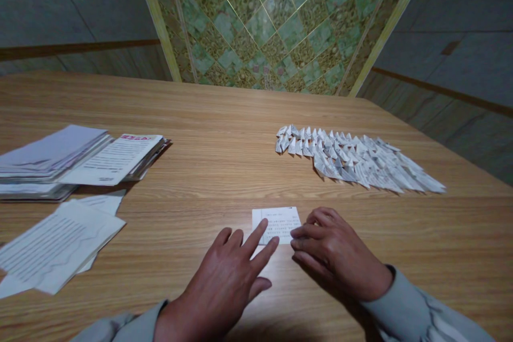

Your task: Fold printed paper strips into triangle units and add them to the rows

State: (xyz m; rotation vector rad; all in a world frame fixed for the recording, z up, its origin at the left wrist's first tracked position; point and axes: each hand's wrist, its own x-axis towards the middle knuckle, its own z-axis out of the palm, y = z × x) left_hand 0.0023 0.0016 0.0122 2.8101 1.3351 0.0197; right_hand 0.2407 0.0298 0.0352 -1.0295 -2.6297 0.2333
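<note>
A small white printed sheet (280,220) lies flat on the wooden table between my hands. My left hand (234,272) is spread, with the index and middle fingertips resting on the sheet's left and lower part. At the sheet's right edge is my right hand (336,248), its fingers curled together and fingertips at the edge; whether they pinch the paper is hidden. Beyond it, to the right, rows of small folded paper pieces (348,157) stand close together.
On the left lies a stack of papers (52,152) with a printed sheet (116,160) on top. Nearer are loose handwritten sheets (60,243). The wooden table (212,133) reaches back to a green tiled wall (264,21).
</note>
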